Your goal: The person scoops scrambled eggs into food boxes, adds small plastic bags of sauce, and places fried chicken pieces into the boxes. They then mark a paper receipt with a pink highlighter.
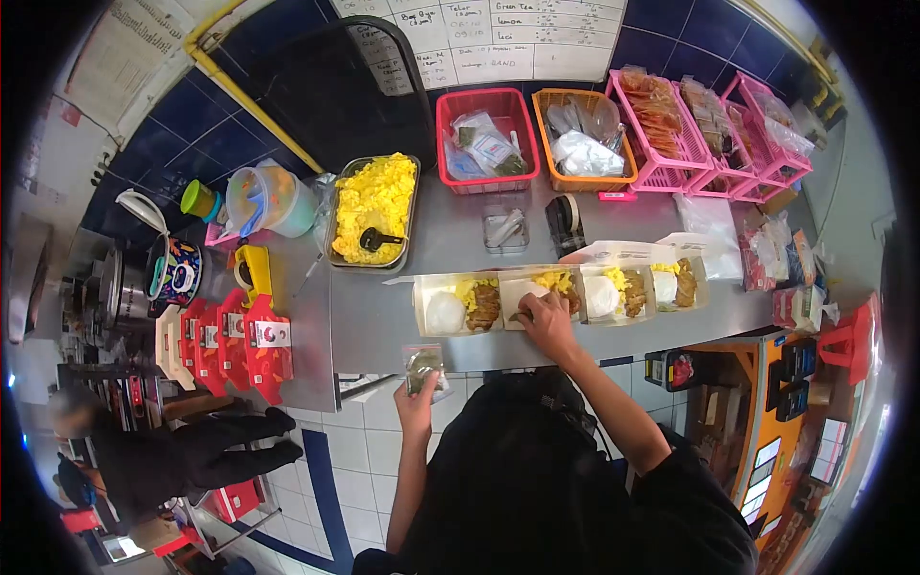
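Note:
My left hand (414,407) is closed around a small clear zip bag (423,360) of dark green flakes or leaves, just off the counter's front edge. My right hand (548,322) reaches into a paper meal box (514,286), second from the left in a row. Its fingers are bunched over the contents; what they pinch is hidden. To the left is an open box with a mound of white rice (446,312), scrambled egg and a browned piece of meat (483,307). Right of my hand, more open boxes hold rice (601,295), egg and meat (685,285).
Behind the boxes stand a metal tray (334,251) of scrambled egg with a black scoop (380,239), a red basket (486,187), an orange basket (591,181) and pink baskets (661,174). Red folded cartons (267,350) stand left. A person in black (182,460) is at lower left.

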`<state>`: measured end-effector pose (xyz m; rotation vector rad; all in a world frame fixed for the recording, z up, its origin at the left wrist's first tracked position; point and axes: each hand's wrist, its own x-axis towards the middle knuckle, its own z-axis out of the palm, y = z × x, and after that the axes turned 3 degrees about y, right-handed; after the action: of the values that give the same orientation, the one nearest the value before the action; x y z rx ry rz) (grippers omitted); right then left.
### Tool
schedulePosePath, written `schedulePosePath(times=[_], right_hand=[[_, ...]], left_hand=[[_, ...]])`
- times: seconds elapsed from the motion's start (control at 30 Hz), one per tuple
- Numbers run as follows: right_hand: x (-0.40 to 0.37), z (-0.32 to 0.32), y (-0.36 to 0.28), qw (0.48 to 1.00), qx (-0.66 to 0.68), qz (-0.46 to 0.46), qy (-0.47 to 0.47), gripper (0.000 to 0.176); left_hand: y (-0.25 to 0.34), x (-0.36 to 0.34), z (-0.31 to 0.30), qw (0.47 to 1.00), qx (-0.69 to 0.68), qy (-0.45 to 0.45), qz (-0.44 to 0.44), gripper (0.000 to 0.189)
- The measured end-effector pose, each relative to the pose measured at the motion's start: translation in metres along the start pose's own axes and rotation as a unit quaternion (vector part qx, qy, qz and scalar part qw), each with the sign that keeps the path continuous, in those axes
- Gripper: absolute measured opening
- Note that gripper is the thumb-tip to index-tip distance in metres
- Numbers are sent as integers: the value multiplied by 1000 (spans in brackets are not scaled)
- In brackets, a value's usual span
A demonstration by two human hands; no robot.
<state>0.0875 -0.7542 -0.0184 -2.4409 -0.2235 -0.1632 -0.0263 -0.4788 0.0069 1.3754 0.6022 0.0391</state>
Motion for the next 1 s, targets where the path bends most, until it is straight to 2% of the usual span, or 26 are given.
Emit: schedulePosePath(times=[0.03, 0.07, 0.13, 0.23, 0.37, 0.43, 0.47, 0.53, 0.57, 0.6, 0.67, 0.77, 0.8, 0.87, 0.9, 0.93, 1.0], right_hand=[[-1, 6, 1, 998, -51, -38, 17, 13], [-3, 11, 0, 998, -52, -36, 16, 13], [-6, 16, -1, 985, -108, -125, 51, 13], [-5, 20, 4, 986, -61, -150, 44, 13], [-5, 24, 11, 988, 4, -144, 50, 13], [-8, 22, 7, 992, -18, -126, -18, 13], [-9, 18, -2, 991, -20, -128, -20, 13], [-13, 7, -23, 985, -52, -150, 70, 13], [-19, 6, -24, 993, -57, -95, 49, 17], [-19, 7, -23, 992, -57, -99, 47, 17], [-25, 11, -18, 996, -75, -42, -17, 21], [-26, 17, -9, 990, -111, -79, -38, 24], [-22, 11, -26, 990, -105, -80, -40, 24], [-13, -9, -65, 999, 13, 38, 13, 26], [-10, -15, -79, 996, 73, 53, -16, 30], [-6, -16, -91, 995, 78, 52, -18, 30], [1, -12, -116, 975, 179, -109, -77, 38]], left_hand=[[4, 3, -8, 1000, 7, 6, -17, 16], [7, 6, -16, 1000, 9, 4, -19, 16], [12, 13, -27, 1000, 9, 3, -18, 16], [15, 21, -38, 999, 27, 0, -17, 17], [16, 37, -40, 999, 39, -31, -22, 17], [20, 40, -37, 999, 31, -39, -12, 17], [24, 41, -35, 999, 27, -47, -1, 17], [26, 44, -33, 998, 20, -52, 7, 17], [27, 45, -33, 998, 18, -56, 17, 17], [27, 47, -32, 998, 15, -53, 17, 17], [28, 46, -32, 998, 4, -64, 16, 18], [31, 46, -31, 996, 22, -82, -6, 19], [32, 45, -33, 997, 26, -77, -7, 19], [31, 45, -32, 993, 29, -118, -6, 20], [26, 47, -33, 991, 38, -129, 1, 21], [31, 48, -31, 991, 41, -125, 1, 21], [42, 46, -23, 978, 84, -193, 0, 21]])
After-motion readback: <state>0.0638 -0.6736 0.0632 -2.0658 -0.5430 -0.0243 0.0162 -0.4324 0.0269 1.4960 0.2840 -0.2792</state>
